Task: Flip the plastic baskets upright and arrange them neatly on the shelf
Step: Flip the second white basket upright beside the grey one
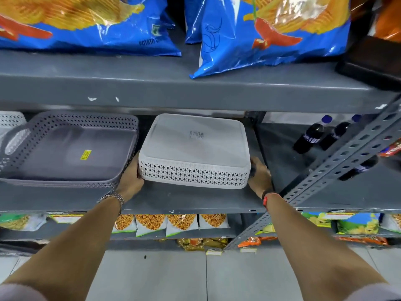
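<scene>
A white perforated plastic basket (195, 148) lies upside down on the grey metal shelf (191, 203), its flat bottom with a small label facing up. My left hand (130, 179) grips its left side and my right hand (259, 177) grips its right side. Left of it stands a stack of grey perforated baskets (71, 148), upright, with a yellow sticker inside the top one. Part of another white basket (10, 120) shows at the far left edge.
Dark soda bottles (310, 135) stand on the shelf to the right, behind a slanted perforated steel brace (325, 170). Blue chip bags (271, 33) fill the shelf above. Snack packets (169, 224) line the shelf below.
</scene>
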Tool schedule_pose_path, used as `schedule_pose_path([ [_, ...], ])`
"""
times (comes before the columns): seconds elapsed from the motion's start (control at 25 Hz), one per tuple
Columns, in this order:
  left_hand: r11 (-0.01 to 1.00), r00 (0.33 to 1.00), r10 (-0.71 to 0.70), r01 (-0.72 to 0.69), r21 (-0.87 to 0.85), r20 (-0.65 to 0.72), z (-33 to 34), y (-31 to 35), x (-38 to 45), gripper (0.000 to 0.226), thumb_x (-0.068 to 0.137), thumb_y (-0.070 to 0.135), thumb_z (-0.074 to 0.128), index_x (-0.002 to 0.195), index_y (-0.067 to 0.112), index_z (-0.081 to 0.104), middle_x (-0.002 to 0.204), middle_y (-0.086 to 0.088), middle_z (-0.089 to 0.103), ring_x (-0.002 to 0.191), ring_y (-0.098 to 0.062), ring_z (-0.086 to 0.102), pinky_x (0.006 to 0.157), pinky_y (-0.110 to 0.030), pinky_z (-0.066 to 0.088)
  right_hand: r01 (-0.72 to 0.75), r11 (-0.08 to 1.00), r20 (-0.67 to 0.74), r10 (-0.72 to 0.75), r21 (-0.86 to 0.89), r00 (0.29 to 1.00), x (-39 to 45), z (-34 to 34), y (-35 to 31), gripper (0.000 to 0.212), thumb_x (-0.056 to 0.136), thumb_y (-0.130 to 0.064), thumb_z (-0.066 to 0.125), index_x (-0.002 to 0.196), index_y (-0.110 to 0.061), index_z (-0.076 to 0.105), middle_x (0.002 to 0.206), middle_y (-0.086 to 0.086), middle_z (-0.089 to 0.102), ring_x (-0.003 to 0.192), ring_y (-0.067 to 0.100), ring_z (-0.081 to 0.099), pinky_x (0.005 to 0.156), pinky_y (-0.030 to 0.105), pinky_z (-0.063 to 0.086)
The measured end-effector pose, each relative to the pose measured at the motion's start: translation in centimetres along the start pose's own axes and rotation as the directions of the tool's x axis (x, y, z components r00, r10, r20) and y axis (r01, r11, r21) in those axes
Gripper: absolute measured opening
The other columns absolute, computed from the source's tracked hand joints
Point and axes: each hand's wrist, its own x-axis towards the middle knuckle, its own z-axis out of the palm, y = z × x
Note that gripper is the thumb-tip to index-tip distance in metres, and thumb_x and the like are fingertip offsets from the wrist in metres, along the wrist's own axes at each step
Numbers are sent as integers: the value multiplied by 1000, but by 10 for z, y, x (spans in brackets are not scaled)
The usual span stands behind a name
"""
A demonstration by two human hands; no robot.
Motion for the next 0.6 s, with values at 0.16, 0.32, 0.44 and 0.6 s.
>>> schedule_pose_path([
  [0.16, 997, 992, 76, -77, -1, -98, 9, -9, 8, 73, 79, -18, 42, 144, 14, 30, 119, -2, 54, 116, -14, 46, 101, -26, 35, 0, 998, 21, -2, 62, 1000, 7, 1, 2, 60, 78, -1, 56, 131, -29, 50, 116, 7, 65, 97, 13, 56, 90, 25, 39],
  [0.32, 999, 982, 16, -24, -43, -186, 9, -1, 11, 59, 88, -9, 43, 141, 14, 33, 106, 0, 57, 101, -17, 54, 78, -16, 41, -21, 988, 65, 11, 151, 998, 22, 13, 32, 62, 77, -4, 54, 125, -44, 52, 129, 3, 60, 122, 21, 53, 106, 43, 44],
  [0.44, 968, 960, -26, -45, -248, -277, 7, 28, 10, 46, 92, -2, 44, 136, 11, 39, 115, -2, 57, 108, -16, 52, 89, -22, 42, 7, 956, -59, 11, 293, 998, 17, 8, 9, 38, 82, -13, 55, 116, -28, 63, 123, 8, 65, 120, 24, 55, 101, 44, 47],
  [0.6, 904, 927, -84, -84, -420, -366, 5, 68, 17, 33, 92, -1, 45, 125, -2, 48, 124, -18, 59, 114, -21, 54, 103, -34, 45, 150, 956, -387, -43, 251, 921, 12, -25, -36, 27, 89, 0, 46, 108, 0, 65, 103, 20, 70, 95, 25, 63, 76, 23, 42],
])
